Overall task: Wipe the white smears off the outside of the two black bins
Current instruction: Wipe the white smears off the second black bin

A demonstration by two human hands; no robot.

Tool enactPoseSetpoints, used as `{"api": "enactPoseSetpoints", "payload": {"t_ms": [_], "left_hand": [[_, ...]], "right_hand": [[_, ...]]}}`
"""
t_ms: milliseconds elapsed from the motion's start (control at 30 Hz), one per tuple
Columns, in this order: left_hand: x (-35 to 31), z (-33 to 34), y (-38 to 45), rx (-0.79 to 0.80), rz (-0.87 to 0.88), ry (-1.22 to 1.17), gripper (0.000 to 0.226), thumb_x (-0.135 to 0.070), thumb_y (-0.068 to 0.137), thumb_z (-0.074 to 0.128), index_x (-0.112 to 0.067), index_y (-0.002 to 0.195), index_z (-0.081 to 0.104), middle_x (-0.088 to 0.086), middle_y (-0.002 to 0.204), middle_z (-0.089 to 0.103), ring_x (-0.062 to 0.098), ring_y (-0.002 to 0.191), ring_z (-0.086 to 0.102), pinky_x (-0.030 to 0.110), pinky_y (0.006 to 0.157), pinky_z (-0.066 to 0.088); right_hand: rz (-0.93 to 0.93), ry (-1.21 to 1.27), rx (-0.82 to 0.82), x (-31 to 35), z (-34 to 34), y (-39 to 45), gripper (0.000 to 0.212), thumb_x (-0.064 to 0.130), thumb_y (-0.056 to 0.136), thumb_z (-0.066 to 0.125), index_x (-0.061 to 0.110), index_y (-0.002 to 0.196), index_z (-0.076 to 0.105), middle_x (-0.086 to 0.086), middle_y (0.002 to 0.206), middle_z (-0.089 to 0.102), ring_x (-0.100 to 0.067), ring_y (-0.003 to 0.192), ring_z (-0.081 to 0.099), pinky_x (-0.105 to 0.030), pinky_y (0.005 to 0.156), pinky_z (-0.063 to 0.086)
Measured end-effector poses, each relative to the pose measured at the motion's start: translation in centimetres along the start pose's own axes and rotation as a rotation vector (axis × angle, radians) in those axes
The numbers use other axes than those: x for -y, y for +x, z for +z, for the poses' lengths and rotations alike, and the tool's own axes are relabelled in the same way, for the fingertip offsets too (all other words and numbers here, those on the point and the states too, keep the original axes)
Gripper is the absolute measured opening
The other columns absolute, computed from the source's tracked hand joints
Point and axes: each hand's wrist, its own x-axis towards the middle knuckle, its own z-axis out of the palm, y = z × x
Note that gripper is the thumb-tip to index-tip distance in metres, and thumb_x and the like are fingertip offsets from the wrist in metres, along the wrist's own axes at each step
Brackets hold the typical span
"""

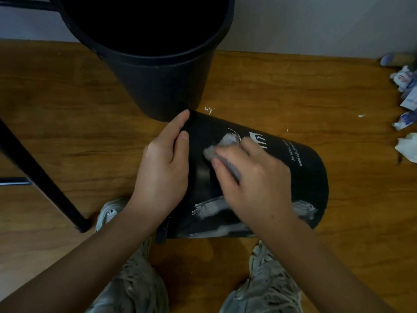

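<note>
A black bin [302,175] lies on its side on the wooden floor, white print near its right end. White smears [209,210] run across its near side, partly hidden by my right wrist. My left hand [163,168] grips the bin's left edge, thumb on the outside. My right hand [255,177] holds a grey cloth [222,147] and presses it on the bin's upper side. A second, taller black bin [162,86] stands upright just behind, its open mouth toward me; I see no smears on its visible side.
A black chair or table leg [42,177] slants across the floor at left. Crumpled tissues and wrappers [406,100] lie at the right edge. My two feet in light shoes are below the bin. White flecks [208,109] dot the floor. A pale wall runs behind.
</note>
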Motion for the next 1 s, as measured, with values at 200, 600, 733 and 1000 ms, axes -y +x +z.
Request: {"api": "enactPoseSetpoints", "payload": {"t_ms": [200, 600, 733, 1000], "left_hand": [[-0.1, 0.0, 0.0, 0.006, 0.007, 0.015, 0.041, -0.018, 0.103, 0.036, -0.018, 0.144, 0.039, -0.023, 0.108, 0.056, -0.019, 0.095, 0.054, 0.003, 0.083, 0.043], [0.0, 0.0, -0.6, -0.013, 0.044, 0.015, 0.041, -0.017, 0.103, 0.037, -0.017, 0.143, 0.041, -0.015, 0.095, 0.061, 0.0, 0.085, 0.061, 0.018, 0.076, 0.052], [0.1, 0.1, -0.9, -0.006, 0.048, 0.017, 0.04, -0.015, 0.103, 0.037, -0.016, 0.142, 0.041, -0.031, 0.097, 0.051, -0.022, 0.089, 0.053, 0.0, 0.078, 0.04], [0.3, 0.2, -0.6, -0.029, 0.024, -0.005, 0.04, -0.02, 0.102, 0.038, -0.023, 0.142, 0.043, -0.028, 0.076, 0.054, -0.014, 0.07, 0.051, 0.004, 0.068, 0.044]], "right_hand": [[0.015, 0.042, 0.018, 0.1, 0.2, 0.5, 0.02, 0.031, 0.095, 0.054, 0.018, 0.097, 0.07, 0.001, 0.086, 0.06, -0.006, 0.067, 0.052, -0.019, 0.053, 0.042], [-0.02, 0.019, 0.06, 0.4, -0.7, -1.6, 0.023, 0.032, 0.094, 0.052, 0.019, 0.102, 0.069, 0.002, 0.09, 0.062, -0.006, 0.068, 0.056, -0.015, 0.055, 0.04], [0.123, -0.046, 0.004, -0.4, 0.1, 2.1, 0.027, 0.037, 0.096, 0.047, 0.021, 0.103, 0.067, 0.002, 0.087, 0.062, -0.009, 0.067, 0.057, -0.02, 0.054, 0.041], [-0.058, -0.058, 0.024, -1.2, -1.4, -3.6, 0.027, 0.028, 0.097, 0.054, 0.012, 0.109, 0.071, -0.003, 0.088, 0.063, -0.009, 0.065, 0.057, -0.019, 0.05, 0.046]]}}
